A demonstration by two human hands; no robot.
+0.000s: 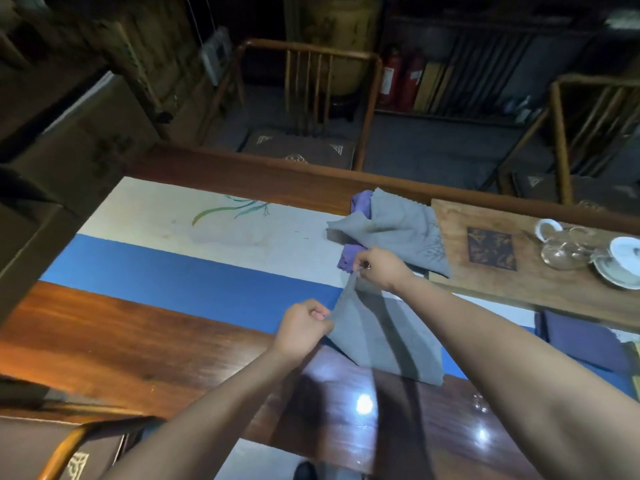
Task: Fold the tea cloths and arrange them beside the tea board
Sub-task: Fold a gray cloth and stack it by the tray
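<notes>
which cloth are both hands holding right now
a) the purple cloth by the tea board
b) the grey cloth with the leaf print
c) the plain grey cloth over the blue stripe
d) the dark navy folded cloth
c: the left hand and right hand each pinch a top corner of the plain grey cloth, while the purple cloth, the leaf-print grey cloth and the dark navy folded cloth lie untouched.

No legible text, labels, brands or numbers anywhere; marks on red fire extinguishers point(401, 79) too blurred to read
</notes>
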